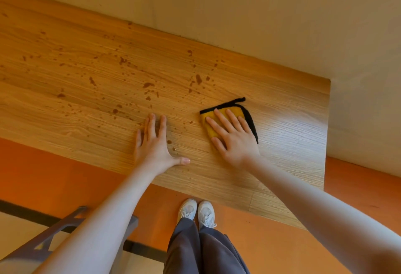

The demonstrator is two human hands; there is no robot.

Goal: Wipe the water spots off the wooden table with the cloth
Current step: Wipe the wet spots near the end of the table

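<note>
We look down at a light wooden table set against a beige wall. Our right hand presses flat, fingers straight and slightly spread, on a folded yellow cloth with black edging near the tabletop's right end. Our left hand rests flat just beside it near the front edge, fingers together, thumb splayed. Dark water spots scatter across the tabletop's middle and left. Below, white sneakers stand on an orange floor.
</note>
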